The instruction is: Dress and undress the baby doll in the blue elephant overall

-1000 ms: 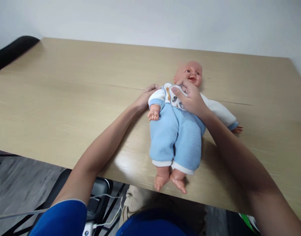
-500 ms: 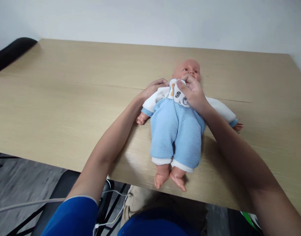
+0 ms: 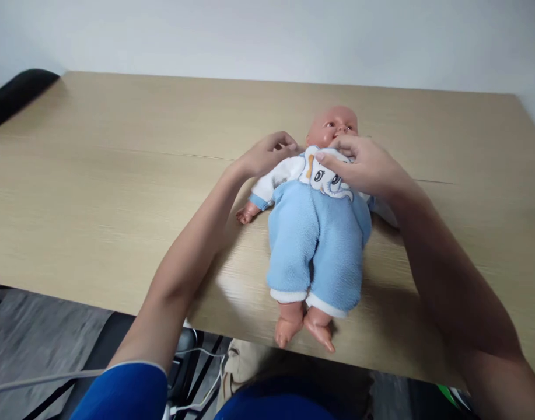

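Observation:
A baby doll (image 3: 316, 233) lies on its back, head away from me, in a fleece outfit with blue trousers and white sleeves. An elephant face (image 3: 327, 175) is stitched on its chest. Over the upper chest and collar is my right hand (image 3: 370, 166), thumb apart from the fingers, hiding part of the elephant and the doll's shoulder on that side. My left hand (image 3: 267, 154) is at the other shoulder, beside the neck, its fingers loosely bent and slightly apart. Whether those fingertips touch the cloth I cannot tell.
The doll rests on a light wooden table (image 3: 131, 192), its feet close to the front edge. A black chair back (image 3: 20, 96) stands at the far left. Under the table edge, white cables (image 3: 201, 402) run beside a dark chair (image 3: 112, 332). A pale wall (image 3: 267, 38) rises behind.
My right hand has opened from a pinch at the collar and shifted right, uncovering more of the elephant. The left hand has lifted slightly. The doll sits slightly lower in view.

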Motion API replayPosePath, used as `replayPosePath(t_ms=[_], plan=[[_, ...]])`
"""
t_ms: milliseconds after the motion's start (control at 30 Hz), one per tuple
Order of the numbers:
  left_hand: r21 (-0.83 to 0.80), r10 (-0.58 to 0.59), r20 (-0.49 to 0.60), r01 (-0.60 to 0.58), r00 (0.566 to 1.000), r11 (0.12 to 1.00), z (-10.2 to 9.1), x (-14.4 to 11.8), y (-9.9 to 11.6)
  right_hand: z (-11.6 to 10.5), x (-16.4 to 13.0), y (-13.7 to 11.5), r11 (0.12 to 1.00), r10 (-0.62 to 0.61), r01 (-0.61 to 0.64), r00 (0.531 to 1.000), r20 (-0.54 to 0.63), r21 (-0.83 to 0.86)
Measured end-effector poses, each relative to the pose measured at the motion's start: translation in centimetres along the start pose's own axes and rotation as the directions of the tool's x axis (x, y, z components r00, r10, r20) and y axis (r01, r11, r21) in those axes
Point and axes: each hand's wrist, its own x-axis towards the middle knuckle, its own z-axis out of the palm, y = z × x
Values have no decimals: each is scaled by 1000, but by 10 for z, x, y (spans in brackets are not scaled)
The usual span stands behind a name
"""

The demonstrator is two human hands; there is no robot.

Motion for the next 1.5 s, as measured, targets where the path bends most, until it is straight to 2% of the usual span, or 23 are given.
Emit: replayPosePath(t_ms=[67, 133, 233, 333, 433, 500, 567, 667, 767, 867, 967, 1033, 1133, 1233, 1300, 1400, 1433, 1500], plan=[[115, 101, -104, -89, 989, 989, -6, -12, 16, -10, -2, -2, 994, -9, 10, 1000, 17, -106], [147, 182, -114, -164, 977, 975, -7, -29, 32, -14, -2, -1, 989, 11, -9, 1000, 9, -144], [145, 204, 54, -210, 978, 967, -4, -56, 46, -10, 2, 5, 993, 41, -42, 999, -9, -112], [208, 147, 238, -198, 960, 958, -8, -72, 46, -3, 7, 14, 996, 50, -48, 998, 23, -77], [328, 67, 360, -193, 931, 925, -21, -73, 41, 0, 8, 22, 997, 46, -44, 999, 29, -60], [378, 11, 447, -200, 894, 904, -30, -71, 41, 0, 8, 25, 998, 48, -47, 998, 28, -50], [391, -18, 483, -198, 875, 899, -33, -70, 41, -1, 8, 27, 998, 53, -52, 998, 39, -40], [418, -32, 439, -173, 898, 892, -31, -70, 42, -2, 8, 28, 998, 56, -55, 997, 44, -24], [504, -20, 392, -197, 920, 841, -27, -70, 44, -4, 7, 27, 995, 60, -57, 998, 22, -84], [592, -26, 440, -268, 898, 760, -27, -71, 46, -8, -2, 23, 977, 61, -66, 998, -29, -201], [663, -97, 475, -283, 875, 693, -24, -72, 50, -13, -22, 22, 962, 60, -85, 993, -103, -260], [730, -130, 403, -232, 906, 643, -14, -74, 54, -17, -40, 27, 956, 66, -106, 986, -154, -273], [821, -175, 222, -87, 959, 565, 11, -77, 63, -25, -73, 47, 942, 23, -94, 976, -217, -323], [855, -229, 107, 28, 967, 518, 29, -82, 72, -33, -108, 79, 902, -100, -27, 958, -270, -431], [838, -238, 60, 81, 969, 540, 32, -83, 78, -38, -130, 101, 880, -121, -21, 956, -267, -474], [731, -149, -12, 110, 989, 673, 28, -78, 88, -43, -157, 127, 895, -97, -25, 963, -250, -445], [678, -86, -22, 78, 996, 731, 29, -74, 92, -44, -163, 132, 912, -92, -18, 964, -248, -409], [566, 85, 3, -71, 996, 821, 38, -62, 100, -45, -171, 138, 947, -85, -1, 963, -257, -320]])
